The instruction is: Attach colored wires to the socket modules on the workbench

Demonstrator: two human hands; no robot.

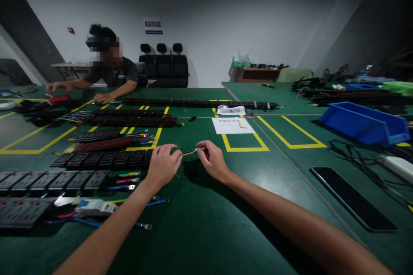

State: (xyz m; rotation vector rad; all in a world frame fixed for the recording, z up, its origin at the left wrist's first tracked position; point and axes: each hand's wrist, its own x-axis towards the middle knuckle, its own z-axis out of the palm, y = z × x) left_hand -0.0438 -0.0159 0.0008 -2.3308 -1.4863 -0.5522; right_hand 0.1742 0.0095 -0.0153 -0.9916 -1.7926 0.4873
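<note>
Both hands, left hand (163, 164) and right hand (211, 160), are pinching a blue-and-yellow wire (190, 151) above the green surface (206, 223); socket strips (80, 159) are lying alongside, wires loose.

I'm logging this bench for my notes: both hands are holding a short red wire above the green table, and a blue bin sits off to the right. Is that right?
Not quite. The wire held between the left hand and the right hand is blue and yellow, not red, as the head view shows. The rest stands: it is held above the green table, with the blue bin off to the right.
</note>
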